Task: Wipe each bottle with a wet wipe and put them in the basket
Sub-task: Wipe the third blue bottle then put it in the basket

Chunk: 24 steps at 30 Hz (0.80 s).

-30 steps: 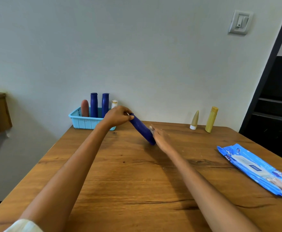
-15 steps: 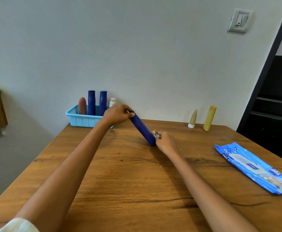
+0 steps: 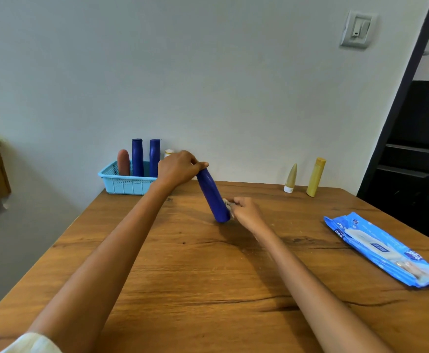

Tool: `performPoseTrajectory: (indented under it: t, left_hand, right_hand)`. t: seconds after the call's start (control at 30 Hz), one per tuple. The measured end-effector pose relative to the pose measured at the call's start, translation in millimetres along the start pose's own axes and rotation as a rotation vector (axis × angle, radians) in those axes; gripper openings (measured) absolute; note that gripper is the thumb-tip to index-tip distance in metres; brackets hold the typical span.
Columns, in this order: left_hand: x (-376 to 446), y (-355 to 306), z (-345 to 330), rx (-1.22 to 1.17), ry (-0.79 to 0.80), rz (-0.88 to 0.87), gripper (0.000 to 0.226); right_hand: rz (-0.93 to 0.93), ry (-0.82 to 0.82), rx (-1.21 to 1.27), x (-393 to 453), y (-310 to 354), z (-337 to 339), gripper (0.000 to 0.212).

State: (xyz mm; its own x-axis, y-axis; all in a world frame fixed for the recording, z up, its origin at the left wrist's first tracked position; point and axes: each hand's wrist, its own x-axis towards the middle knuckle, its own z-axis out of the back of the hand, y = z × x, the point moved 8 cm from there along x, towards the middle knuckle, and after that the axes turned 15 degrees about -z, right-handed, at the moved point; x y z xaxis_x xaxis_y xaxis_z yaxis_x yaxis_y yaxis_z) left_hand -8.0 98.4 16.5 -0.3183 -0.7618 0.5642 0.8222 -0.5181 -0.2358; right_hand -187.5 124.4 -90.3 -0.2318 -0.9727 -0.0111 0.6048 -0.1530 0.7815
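The left hand [image 3: 176, 169] has its grip curled round the top end of a dark blue bottle [image 3: 213, 195], tilted with its base on the desk [image 3: 208, 276]. The right hand [image 3: 246, 211] pinches a crumpled wet wipe [image 3: 227, 203] against the bottle's lower side. Behind the left hand a light blue basket [image 3: 124, 183] holds several upright bottles; two yellowish bottles [image 3: 315, 177] stand by the wall, a wipes pack [image 3: 384, 248] lies right.

A dark blue bottle [image 3: 213, 196] is tilted over the brown wood-grain table [image 3: 208, 276]. The light blue lattice basket [image 3: 125, 183] holds two dark blue bottles [image 3: 137, 157] and a reddish-brown one [image 3: 123, 162]. Near the pale wall [image 3: 208, 72] – a mustard-yellow bottle [image 3: 315, 176] and a tan tube [image 3: 291, 178] with a white cap. The wipes pack [image 3: 384, 249] – bright blue, white label.
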Motion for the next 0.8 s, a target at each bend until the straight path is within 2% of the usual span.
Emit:
performPoseTrajectory:
  t: [0.1,0.13,0.2,0.27,0.37,0.5,0.63,0.7,0.8]
  left_hand:
    - [3.0,-10.7,4.5,0.024,0.012,-0.078,0.036]
    - [3.7,-15.2,5.0,0.033,0.022,-0.105,0.036]
    - [4.6,-22.9,3.9,0.037,0.029,-0.152,0.034]
    - [4.9,-25.5,1.6,0.02,0.026,-0.184,0.033]
    - [3.1,-24.5,-1.4,-0.009,0.05,-0.233,0.033]
    - [-0.5,-22.4,-2.0,-0.064,0.105,-0.292,0.034]
    - [-0.8,-19.8,-3.5,-0.088,0.117,-0.323,0.033]
    - [0.0,-21.0,-3.5,-0.089,0.097,-0.325,0.033]
    - [1.2,-22.7,-2.8,-0.068,0.053,-0.311,0.032]
  right_hand:
    - [0.049,0.251,-0.023,-8.3,3.0,-5.6,0.019]
    - [0.053,0.32,-0.065,-8.7,1.4,-7.8,0.036]
    - [0.095,0.334,-0.171,-5.6,-0.6,-8.7,0.072]
    - [0.129,0.257,-0.187,1.0,-1.0,-7.8,0.082]
    - [0.14,0.167,-0.147,7.2,0.2,-5.1,0.08]
    - [0.135,0.154,-0.237,15.5,-2.9,-9.4,0.089]
    - [0.083,0.124,-0.148,21.8,-8.8,-7.0,0.084]
    - [0.065,0.046,-0.135,23.1,-11.9,-4.6,0.076]
    - [0.057,-0.154,-0.216,17.9,-11.5,4.3,0.06]
